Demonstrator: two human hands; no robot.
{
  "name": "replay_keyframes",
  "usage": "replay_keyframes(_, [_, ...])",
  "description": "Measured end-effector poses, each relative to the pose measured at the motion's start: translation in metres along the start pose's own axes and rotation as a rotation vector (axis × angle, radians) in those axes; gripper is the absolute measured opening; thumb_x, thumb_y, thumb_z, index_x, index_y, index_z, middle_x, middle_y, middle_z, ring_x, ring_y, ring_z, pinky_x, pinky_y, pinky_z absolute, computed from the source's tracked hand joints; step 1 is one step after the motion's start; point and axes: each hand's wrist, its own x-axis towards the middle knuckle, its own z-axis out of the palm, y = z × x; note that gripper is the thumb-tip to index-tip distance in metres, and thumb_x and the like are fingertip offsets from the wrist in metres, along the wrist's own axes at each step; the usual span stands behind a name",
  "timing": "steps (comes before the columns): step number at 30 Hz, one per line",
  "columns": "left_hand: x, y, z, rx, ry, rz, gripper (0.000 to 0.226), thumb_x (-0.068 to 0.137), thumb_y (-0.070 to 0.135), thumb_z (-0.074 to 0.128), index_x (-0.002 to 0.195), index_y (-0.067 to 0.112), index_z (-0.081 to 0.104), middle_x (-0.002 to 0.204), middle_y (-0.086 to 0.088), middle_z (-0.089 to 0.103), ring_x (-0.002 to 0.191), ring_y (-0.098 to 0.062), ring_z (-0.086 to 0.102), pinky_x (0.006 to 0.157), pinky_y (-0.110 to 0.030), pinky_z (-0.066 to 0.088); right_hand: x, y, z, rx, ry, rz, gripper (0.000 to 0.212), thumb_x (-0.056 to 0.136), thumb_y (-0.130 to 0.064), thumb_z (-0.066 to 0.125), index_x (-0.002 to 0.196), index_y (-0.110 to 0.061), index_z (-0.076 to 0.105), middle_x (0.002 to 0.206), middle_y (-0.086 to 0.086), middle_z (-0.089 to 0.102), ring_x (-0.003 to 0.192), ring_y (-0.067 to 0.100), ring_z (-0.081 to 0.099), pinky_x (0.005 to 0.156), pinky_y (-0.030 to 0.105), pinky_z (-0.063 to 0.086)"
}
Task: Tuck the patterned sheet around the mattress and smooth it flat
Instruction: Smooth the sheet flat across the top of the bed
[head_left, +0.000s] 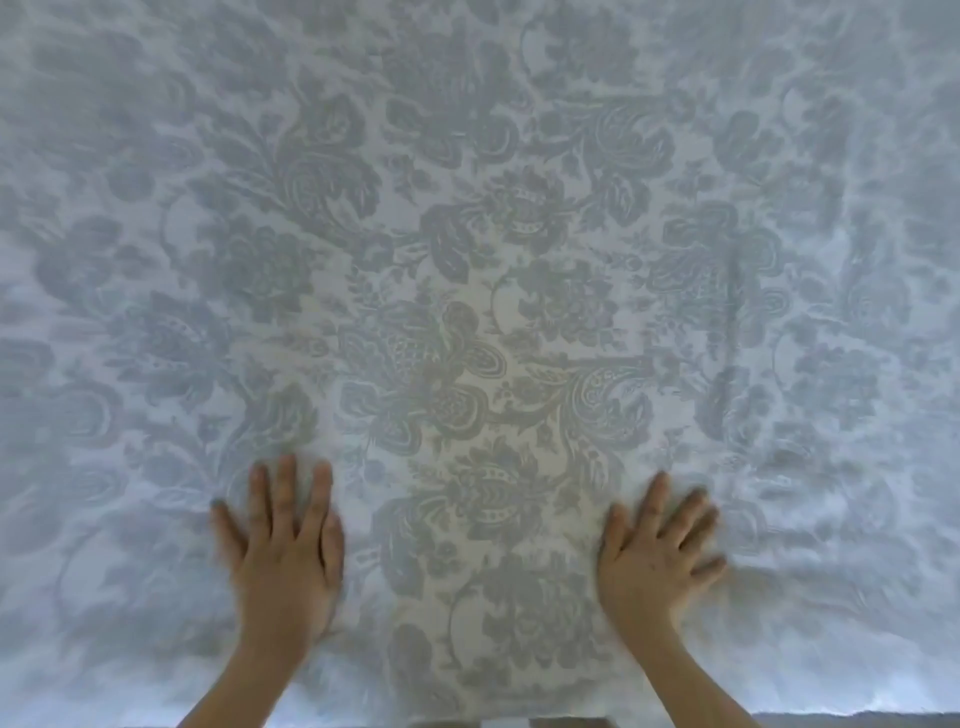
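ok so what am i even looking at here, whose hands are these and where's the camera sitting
There is no machine here. A person is making a bed, and the single picture comes from a wide-angle camera worn on their head, looking forward and down, so the arms enter from the bottom edge. The left hand and the right hand both lie flat, fingers spread, pressing on the patterned sheet, a pale cloth with a grey floral print that fills almost the whole view. Neither hand grips anything. Both hands are slightly blurred. The sheet looks mostly flat, with faint creases towards the right side. The mattress beneath is hidden by the sheet.
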Motion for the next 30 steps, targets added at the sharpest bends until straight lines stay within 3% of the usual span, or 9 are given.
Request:
replay_keyframes(3, [-0.05,-0.017,0.001,0.036,-0.102,0.032,0.056,0.098,0.04,0.012,0.141,0.016,0.039,0.149,-0.014,0.035,0.14,-0.033,0.023,0.11,-0.065,0.013,0.001,-0.006,-0.021,-0.043,-0.051,-0.077,0.065,0.095,-0.054,0.01,0.151,-0.023,-0.005,0.157,0.021,-0.002,0.143,0.04,0.003,0.112,0.06,0.012])
replay_keyframes(9, [-0.017,-0.067,-0.045,-0.069,0.178,-0.04,0.049,0.096,0.033,0.029,0.127,0.009,0.058,0.136,-0.014,0.053,0.131,-0.035,0.044,0.109,-0.06,0.023,0.019,-0.158,-0.077,-0.007,0.221,-0.926,0.064,0.094,-0.049,0.005,0.151,-0.021,0.013,0.156,0.014,0.017,0.144,0.031,0.015,0.117,0.049,0.007])
replay_keyframes(12, [0.039,-0.109,-0.069,0.029,0.305,-0.115,0.05,0.096,0.035,0.03,0.138,0.013,0.046,0.145,-0.015,0.043,0.137,-0.038,0.033,0.11,-0.061,0.014,0.04,-0.238,-0.087,-0.055,0.244,-1.132,0.059,0.098,-0.051,0.012,0.151,-0.025,0.008,0.158,0.011,0.011,0.146,0.026,0.009,0.118,0.046,0.003])
replay_keyframes(16, [0.049,-0.186,-0.049,0.088,0.112,-0.4,0.055,0.098,0.046,0.01,0.151,0.032,0.007,0.16,-0.003,0.002,0.147,-0.026,-0.002,0.111,-0.064,-0.002,-0.01,-0.292,-0.025,-0.114,0.282,-1.197,0.072,0.087,-0.066,-0.004,0.149,-0.034,0.014,0.157,0.015,0.009,0.145,0.036,0.006,0.116,0.054,0.003])
replay_keyframes(20, [-0.025,-0.21,-0.016,0.057,0.073,-0.572,0.054,0.096,0.048,0.001,0.148,0.037,-0.009,0.159,0.0,-0.012,0.145,-0.024,-0.015,0.113,-0.061,-0.005,-0.176,-0.234,0.078,0.014,0.182,-1.706,0.047,0.097,-0.048,0.037,0.142,-0.035,0.037,0.156,0.013,0.019,0.144,0.037,0.009,0.113,0.062,0.007])
replay_keyframes(23, [-0.056,-0.209,-0.033,-0.08,-0.025,-0.638,0.053,0.098,0.045,0.011,0.148,0.038,-0.006,0.159,-0.001,-0.011,0.146,-0.027,-0.012,0.111,-0.063,0.005,-0.215,-0.203,0.081,-0.049,-0.004,-1.913,0.04,0.097,-0.038,0.04,0.136,-0.031,0.049,0.153,0.011,0.028,0.143,0.034,0.018,0.115,0.057,0.009])
replay_keyframes(26, [-0.068,-0.224,-0.059,-0.043,0.026,-0.513,0.051,0.098,0.037,0.027,0.146,0.022,0.031,0.155,-0.015,0.022,0.141,-0.038,0.021,0.106,-0.058,0.03,-0.201,-0.239,0.038,0.142,-0.06,-1.874,0.048,0.1,-0.04,0.026,0.135,-0.019,0.05,0.145,0.009,0.043,0.136,0.025,0.038,0.115,0.04,0.017])
replay_keyframes(28, [-0.033,-0.243,-0.089,-0.002,0.194,-0.284,0.048,0.094,0.036,0.032,0.131,0.014,0.054,0.141,-0.02,0.046,0.127,-0.044,0.044,0.099,-0.056,0.038,-0.173,-0.291,-0.003,0.321,0.088,-1.596,0.052,0.099,-0.044,0.028,0.139,-0.015,0.044,0.146,0.01,0.04,0.136,0.025,0.037,0.115,0.039,0.02])
replay_keyframes(30, [0.018,-0.269,-0.112,0.074,0.288,-0.088,0.048,0.097,0.037,0.031,0.136,0.016,0.049,0.145,-0.017,0.042,0.134,-0.04,0.038,0.106,-0.058,0.029,-0.136,-0.35,-0.033,0.32,0.163,-1.239,0.053,0.099,-0.042,0.029,0.148,-0.019,0.027,0.155,0.01,0.024,0.143,0.026,0.021,0.117,0.043,0.012])
